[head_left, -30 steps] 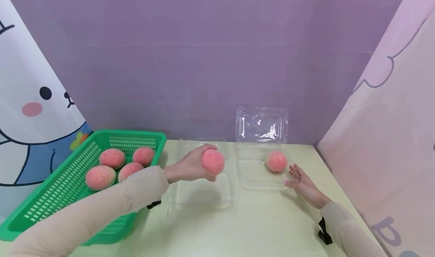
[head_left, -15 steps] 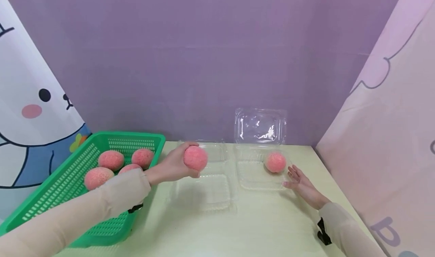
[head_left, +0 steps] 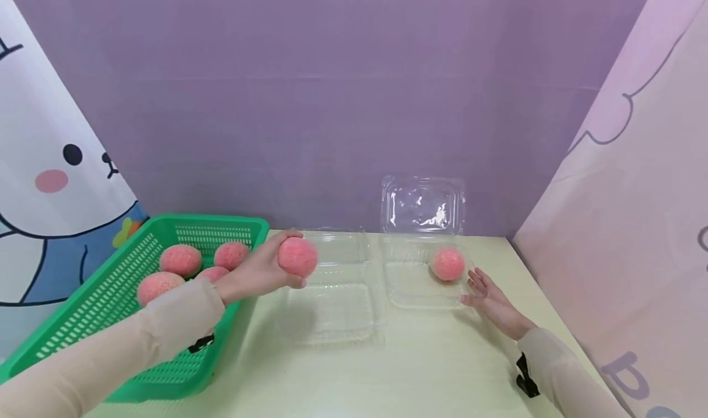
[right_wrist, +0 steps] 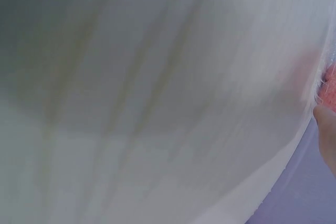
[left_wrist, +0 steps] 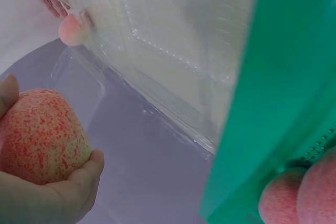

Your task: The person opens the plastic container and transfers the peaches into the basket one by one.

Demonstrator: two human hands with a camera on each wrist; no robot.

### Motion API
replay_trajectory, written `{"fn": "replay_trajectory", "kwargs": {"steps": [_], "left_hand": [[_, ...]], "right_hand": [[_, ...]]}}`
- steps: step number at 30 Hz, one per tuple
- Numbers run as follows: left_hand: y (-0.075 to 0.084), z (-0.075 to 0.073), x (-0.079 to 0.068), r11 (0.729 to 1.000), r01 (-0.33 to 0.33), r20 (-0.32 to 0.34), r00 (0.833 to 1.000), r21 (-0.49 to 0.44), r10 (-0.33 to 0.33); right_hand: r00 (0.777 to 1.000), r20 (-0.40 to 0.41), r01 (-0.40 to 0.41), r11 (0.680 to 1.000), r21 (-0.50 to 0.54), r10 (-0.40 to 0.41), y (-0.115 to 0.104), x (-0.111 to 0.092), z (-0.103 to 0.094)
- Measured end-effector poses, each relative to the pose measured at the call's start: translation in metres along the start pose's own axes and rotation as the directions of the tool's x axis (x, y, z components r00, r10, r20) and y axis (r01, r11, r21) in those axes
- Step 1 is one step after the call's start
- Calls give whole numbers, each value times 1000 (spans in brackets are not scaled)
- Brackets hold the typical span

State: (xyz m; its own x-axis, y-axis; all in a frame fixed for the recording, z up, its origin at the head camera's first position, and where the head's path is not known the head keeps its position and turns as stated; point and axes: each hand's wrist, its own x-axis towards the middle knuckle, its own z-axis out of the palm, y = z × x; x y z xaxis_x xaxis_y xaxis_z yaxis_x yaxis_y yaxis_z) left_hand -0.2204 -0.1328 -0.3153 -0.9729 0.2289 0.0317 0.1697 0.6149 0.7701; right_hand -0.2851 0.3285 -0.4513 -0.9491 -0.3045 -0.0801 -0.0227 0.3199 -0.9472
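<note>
My left hand (head_left: pixel 259 273) grips a pink peach (head_left: pixel 297 258) in the air, between the green basket (head_left: pixel 259 222) and the nearer-left clear plastic clamshell box (head_left: pixel 337 313). In the left wrist view, thumb and fingers curl round this peach (left_wrist: pixel 42 137), which has red specks on a yellowish skin. A second peach (head_left: pixel 448 264) lies in the right-hand clear clamshell box (head_left: pixel 406 276), toward its right side. Next to that box my right hand (head_left: pixel 494 304) has its fingers spread and holds nothing. Whether it touches the box wall I cannot tell.
Several peaches (head_left: pixel 180 260) lie in the basket on the left, partly behind my left sleeve. The right box's lid (head_left: pixel 423 206) stands up against the purple backdrop (head_left: pixel 332 98). Both boxes stand on a pale tabletop (head_left: pixel 354 375); a printed side panel (head_left: pixel 636 240) rises at right.
My left hand has moved left with the peach, from above the left box to near the basket's right edge. My right hand and the peach in the right box stay put.
</note>
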Motion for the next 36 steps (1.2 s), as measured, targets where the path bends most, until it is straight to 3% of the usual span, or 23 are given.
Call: {"fn": "replay_trajectory", "kwargs": {"steps": [15, 22, 36], "left_hand": [[-21, -23, -23, 993, 84, -66, 995, 89, -78], [-34, -35, -30, 995, 4, -89, 996, 96, 4], [-57, -64, -48, 982, 76, -117, 992, 174, -56]], "right_hand": [[1000, 20, 3, 999, -36, -2, 1, 0, 1], [1000, 6, -1, 999, -39, 1, 2, -1, -2], [1000, 12, 15, 999, -28, -15, 4, 1, -1]]}}
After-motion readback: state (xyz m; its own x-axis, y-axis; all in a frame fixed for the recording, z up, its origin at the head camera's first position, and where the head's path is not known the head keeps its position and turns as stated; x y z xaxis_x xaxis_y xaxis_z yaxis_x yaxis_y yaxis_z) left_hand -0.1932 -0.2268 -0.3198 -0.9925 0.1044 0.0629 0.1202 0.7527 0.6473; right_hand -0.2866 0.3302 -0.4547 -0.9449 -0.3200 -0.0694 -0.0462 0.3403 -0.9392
